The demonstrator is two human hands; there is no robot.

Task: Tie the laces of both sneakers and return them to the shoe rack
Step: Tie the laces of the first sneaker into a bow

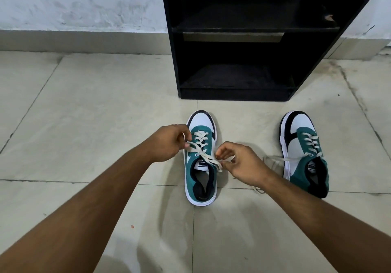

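Two green, white and black sneakers stand on the tiled floor, toes toward the rack. Over the middle sneaker (200, 179) both my hands work the cream laces (208, 160). My left hand (169, 143) pinches one lace end at the shoe's left side. My right hand (239, 164) pinches the other end at its right side, and the two ends cross above the tongue. The right sneaker (304, 154) stands apart, its laces (275, 160) loose and trailing on the floor to its left. The black shoe rack (237, 29) stands just beyond the shoes with bare shelves.
A white wall with a grey skirting (84, 39) runs behind the rack. Light floor tiles (95, 124) with dark joints spread all around the shoes. My shadow falls on the floor near the bottom edge.
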